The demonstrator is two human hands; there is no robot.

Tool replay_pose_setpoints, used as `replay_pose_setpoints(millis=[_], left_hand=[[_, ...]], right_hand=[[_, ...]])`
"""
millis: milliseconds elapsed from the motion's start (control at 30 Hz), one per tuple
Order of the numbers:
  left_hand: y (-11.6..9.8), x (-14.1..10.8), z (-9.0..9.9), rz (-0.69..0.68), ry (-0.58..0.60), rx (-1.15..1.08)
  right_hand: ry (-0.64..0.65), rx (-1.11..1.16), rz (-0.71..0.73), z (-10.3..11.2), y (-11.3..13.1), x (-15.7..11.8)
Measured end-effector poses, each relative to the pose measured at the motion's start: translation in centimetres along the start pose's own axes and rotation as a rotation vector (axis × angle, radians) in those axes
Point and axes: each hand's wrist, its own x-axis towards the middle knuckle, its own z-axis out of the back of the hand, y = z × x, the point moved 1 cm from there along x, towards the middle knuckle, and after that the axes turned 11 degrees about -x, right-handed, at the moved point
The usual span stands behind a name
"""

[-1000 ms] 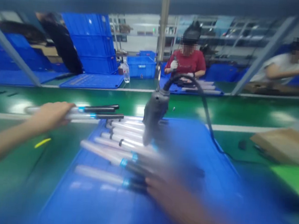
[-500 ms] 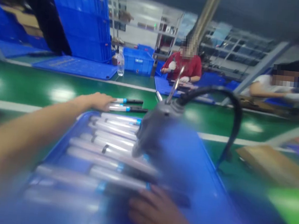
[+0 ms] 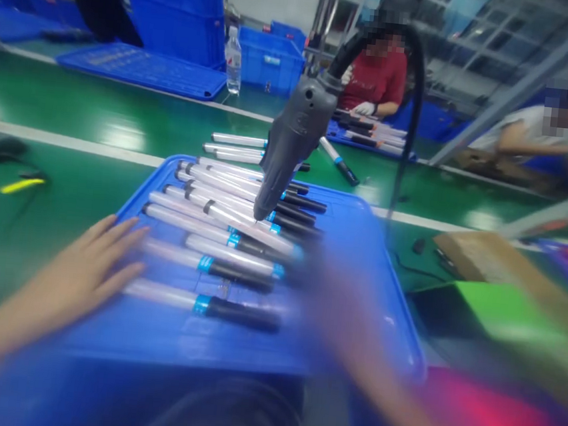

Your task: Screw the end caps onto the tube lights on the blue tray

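Your left hand (image 3: 84,274) lies open, fingers spread, on the blue tray (image 3: 176,340) just beside the nearest tubes; your right hand (image 3: 349,313) is too blurred to tell whether it is open or closed. The white tubes (image 3: 225,251), banded blue with black ends, cover much of the tray side by side, and a few more lie beyond it on the green tabletop (image 3: 74,99). A grey power screwdriver (image 3: 293,140) hangs tip-down over them on a black hose (image 3: 415,105). Farther off are blue crates (image 3: 269,64) and a co-worker in red (image 3: 378,68) – gloved, with more tubes.

White tubes (image 3: 225,251) with blue bands and black ends lie side by side, slanting, in a blue plastic tray (image 3: 138,189).
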Motion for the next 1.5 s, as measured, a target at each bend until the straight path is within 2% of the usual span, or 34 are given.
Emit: replay_pose_setpoints(millis=[100, 200, 300, 400, 500, 600, 733, 900, 1067, 1100, 1167, 1267, 1333, 1500], left_hand=[[-1.4, 0.3, -1.7, -0.030, -0.017, 0.053], [-3.5, 1.8, -2.3, -0.047, -0.060, 0.037], [-4.4, 2.6, -2.6, -0.033, -0.157, 0.008], [-4.0, 3.0, -2.8, -0.052, -0.172, -0.013], [-3.4, 3.3, -2.7, -0.088, -0.136, -0.032], [-3.6, 3.2, -2.5, -0.067, -0.168, -0.065], [-4.7, 2.5, -2.4, -0.036, -0.181, -0.098], [-5.6, 1.4, -2.5, -0.053, -0.137, -0.117], [-4.8, 2.2, -1.9, -0.054, -0.332, -0.057], [-4.6, 2.7, -1.7, -0.074, -0.308, -0.045], [-4.5, 3.8, -1.5, -0.133, -0.162, -0.029], [-4.8, 4.6, -1.5, -0.154, 0.049, -0.046], [-5.2, 4.4, -1.6, -0.137, 0.079, -0.065], [-5.5, 2.5, -1.9, -0.119, 0.025, 0.044]], right_hand=[[-0.004, -0.002, 0.040, 0.0, 2.1, 1.2], [0.040, -0.013, 0.066, 1.1, 4.5, 2.8], [0.010, -0.034, 0.107, 2.3, 5.2, 3.9], [-0.063, -0.094, 0.068, 2.8, 3.9, 4.7], [0.003, -0.160, 0.038, 2.6, 2.0, 5.3], [0.057, -0.195, 0.085, 1.9, 0.4, 5.6], [0.028, -0.171, 0.200, 1.3, -0.4, 5.6], [0.138, -0.137, 0.324, 2.9, 2.1, 6.2], [0.055, -0.182, 0.312, 3.8, 5.1, 7.4], [0.040, -0.199, 0.307, 3.6, 5.4, 7.7], [0.066, -0.229, 0.338, 3.3, 5.7, 8.2], [0.214, -0.258, 0.453, 3.3, 6.2, 9.0], [0.299, -0.252, 0.494, 3.6, 6.5, 9.3], [0.378, -0.243, 0.546, 3.6, 6.6, 9.8]])
